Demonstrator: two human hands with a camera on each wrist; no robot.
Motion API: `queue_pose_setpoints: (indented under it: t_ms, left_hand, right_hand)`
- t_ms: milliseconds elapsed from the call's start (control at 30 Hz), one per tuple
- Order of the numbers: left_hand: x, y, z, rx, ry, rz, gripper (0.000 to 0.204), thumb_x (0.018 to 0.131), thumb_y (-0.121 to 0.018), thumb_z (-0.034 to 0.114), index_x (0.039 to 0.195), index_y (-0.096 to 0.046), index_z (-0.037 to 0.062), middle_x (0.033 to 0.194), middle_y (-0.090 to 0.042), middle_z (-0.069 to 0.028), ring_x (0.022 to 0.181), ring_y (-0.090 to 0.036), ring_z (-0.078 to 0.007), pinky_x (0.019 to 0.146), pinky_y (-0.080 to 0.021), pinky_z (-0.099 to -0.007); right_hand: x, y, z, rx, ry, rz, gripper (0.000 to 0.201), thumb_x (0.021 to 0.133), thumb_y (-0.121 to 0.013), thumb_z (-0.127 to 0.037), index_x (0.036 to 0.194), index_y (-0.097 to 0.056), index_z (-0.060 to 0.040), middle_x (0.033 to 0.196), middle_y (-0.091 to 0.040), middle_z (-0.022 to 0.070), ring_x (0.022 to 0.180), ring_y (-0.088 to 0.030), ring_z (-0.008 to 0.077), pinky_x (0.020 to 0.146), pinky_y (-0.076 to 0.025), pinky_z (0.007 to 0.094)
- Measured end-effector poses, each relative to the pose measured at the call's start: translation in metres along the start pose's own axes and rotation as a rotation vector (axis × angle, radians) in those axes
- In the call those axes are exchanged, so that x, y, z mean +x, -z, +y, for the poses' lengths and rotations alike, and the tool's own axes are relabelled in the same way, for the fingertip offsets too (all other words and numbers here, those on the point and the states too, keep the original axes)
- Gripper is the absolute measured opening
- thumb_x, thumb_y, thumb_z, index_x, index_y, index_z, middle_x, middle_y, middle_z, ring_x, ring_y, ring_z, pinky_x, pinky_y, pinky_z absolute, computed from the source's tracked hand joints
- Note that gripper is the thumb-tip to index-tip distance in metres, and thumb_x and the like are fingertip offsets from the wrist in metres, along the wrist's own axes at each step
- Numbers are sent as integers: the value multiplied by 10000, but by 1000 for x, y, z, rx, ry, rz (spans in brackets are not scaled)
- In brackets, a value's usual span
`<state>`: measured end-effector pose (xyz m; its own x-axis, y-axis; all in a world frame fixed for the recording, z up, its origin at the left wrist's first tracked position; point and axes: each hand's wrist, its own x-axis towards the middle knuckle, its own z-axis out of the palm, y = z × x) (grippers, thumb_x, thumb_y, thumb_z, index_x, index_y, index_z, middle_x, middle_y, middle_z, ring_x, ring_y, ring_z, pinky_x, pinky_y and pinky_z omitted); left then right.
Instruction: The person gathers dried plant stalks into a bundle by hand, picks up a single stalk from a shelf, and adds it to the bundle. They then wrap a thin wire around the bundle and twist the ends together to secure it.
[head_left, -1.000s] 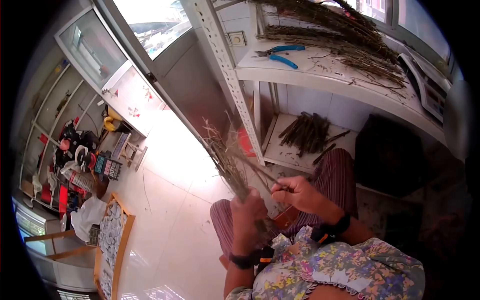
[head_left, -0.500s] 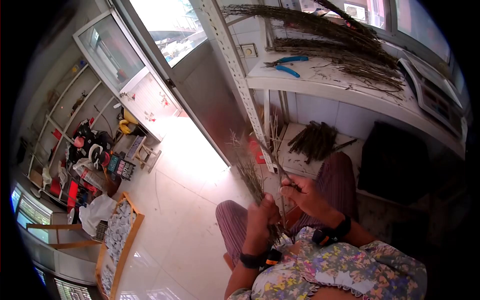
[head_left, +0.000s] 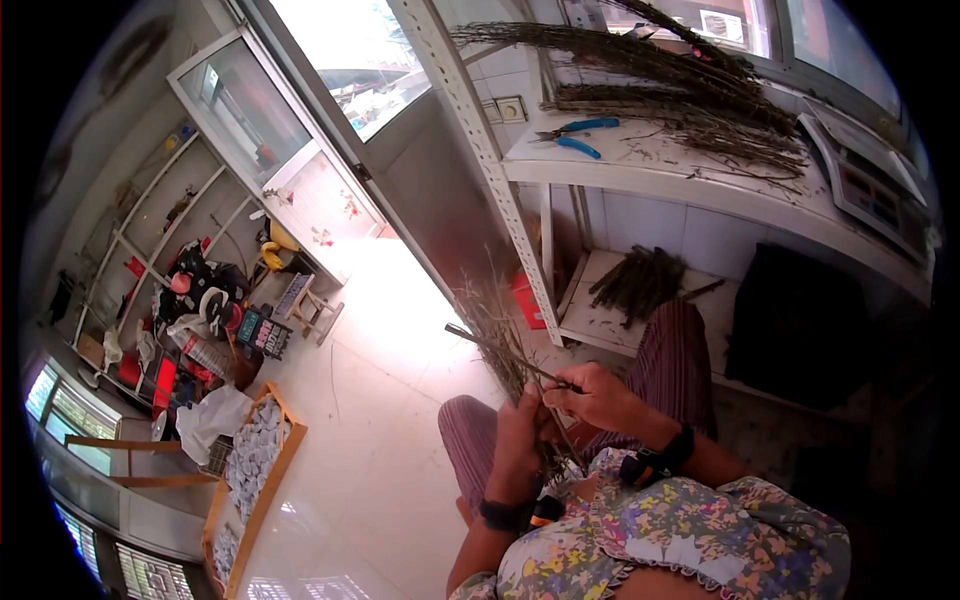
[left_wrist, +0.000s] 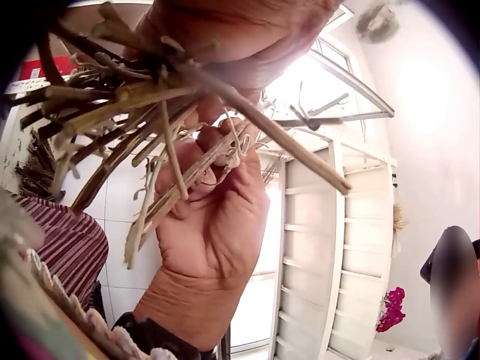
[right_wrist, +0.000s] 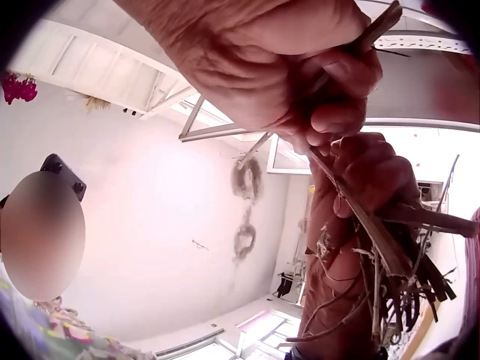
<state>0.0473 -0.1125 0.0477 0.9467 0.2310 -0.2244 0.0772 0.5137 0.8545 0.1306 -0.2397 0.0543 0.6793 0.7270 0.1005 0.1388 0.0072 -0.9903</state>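
Observation:
My left hand (head_left: 517, 445) grips a bundle of thin dry twigs (head_left: 487, 335), whose branching tips point up and away from me. The bundle's cut ends (left_wrist: 112, 120) stick out below that hand in the left wrist view. Close beside it, my right hand (head_left: 603, 402) pinches a thicker brown stick (head_left: 500, 350) that slants across the bundle to the left. In the right wrist view, the right hand (right_wrist: 277, 67) is at the top, its fingertips right at the left hand's (right_wrist: 367, 180) fingers. Its palm (left_wrist: 217, 240) faces the left wrist camera.
A white shelf (head_left: 640, 165) holds long dry branches (head_left: 640, 60), blue-handled pliers (head_left: 575, 138) and a scale (head_left: 870, 190). Below are short cut sticks (head_left: 640, 283) and a black bag (head_left: 790, 330). A wooden-framed tray (head_left: 285, 425) of grey pieces lies at left on the tiled floor.
The right hand has come closer to the left hand. Its stick, which pointed more upright half a second ago, now lies across the bundle. The head view has shifted slightly.

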Motion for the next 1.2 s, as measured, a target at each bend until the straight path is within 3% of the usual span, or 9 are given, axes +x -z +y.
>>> queue_pose_setpoints:
  t_ms: [267, 567, 700, 733, 767, 800, 900, 967, 1200]
  left_hand:
    - [4, 4, -6, 8, 26, 34, 363, 925, -542, 387, 780, -485, 60, 597, -451, -30, 464, -439, -138, 440, -381, -285]
    - [14, 18, -18, -55, 78, -4, 348, 934, -519, 389, 783, -511, 75, 601, -483, -23, 453, -457, -134, 423, -383, -278]
    - [-3, 10, -3, 121, -11, -71, 293, 931, -514, 342, 905, -557, 53, 685, -544, -40, 558, -536, -169, 495, -430, -277]
    - [2, 19, -8, 519, -508, -233, 243, 883, -540, 268, 993, -554, 52, 755, -581, -71, 622, -564, -207, 539, -447, -296]
    - [6, 27, -13, 837, -1072, -189, 286, 835, -565, 194, 1082, -551, 51, 825, -618, -102, 685, -591, -244, 583, -463, -316]
    - [-2, 26, -8, 762, -841, -274, 254, 895, -516, 168, 1097, -538, 16, 935, -596, -94, 861, -581, -216, 720, -464, -317]
    - [2, 38, -23, 242, -353, -156, 327, 950, -501, 359, 884, -592, 52, 611, -548, 7, 492, -508, -105, 455, -390, -235]
    - [-6, 29, -20, -140, -87, -114, 414, 950, -490, 443, 779, -590, 79, 500, -490, 50, 370, -423, -55, 361, -311, -207]
    - [-3, 22, -14, -142, -106, -146, 328, 951, -513, 374, 825, -597, 83, 589, -542, 11, 452, -463, -46, 392, -318, -191]
  right_hand:
    - [4, 3, 10, 52, -106, -19, 220, 872, -599, -207, 829, -626, 7, 630, -538, -1, 567, -452, 53, 511, -376, 243]
    - [8, -2, 14, 2, -35, 29, 292, 866, -621, -259, 836, -624, 31, 623, -538, 9, 578, -469, 93, 530, -396, 290]
    - [11, 2, 5, -262, -52, 27, 323, 859, -637, -300, 821, -626, 20, 646, -559, 18, 603, -489, 89, 548, -419, 267]
    - [11, 3, 15, -269, -64, 9, 329, 861, -640, -318, 784, -624, 2, 664, -569, 9, 615, -497, 60, 530, -426, 244]
    - [14, 1, 45, -182, 3, 87, 301, 854, -646, -299, 784, -622, -6, 641, -553, -6, 622, -518, 76, 544, -441, 243]
    - [11, -3, 34, -180, 17, 80, 275, 851, -641, -264, 764, -605, -5, 642, -560, 8, 599, -513, 87, 535, -428, 259]
    - [9, -15, 16, -232, 15, 37, 195, 854, -628, -174, 746, -586, -17, 653, -574, 8, 577, -501, 72, 527, -410, 247]
    - [6, -22, 12, 37, -100, 28, 160, 856, -623, -140, 757, -587, -19, 662, -578, 1, 577, -496, 56, 523, -402, 231]
    - [9, -13, 6, 87, -147, -15, 143, 853, -626, -123, 789, -594, 1, 676, -590, 4, 619, -523, 59, 549, -423, 239]
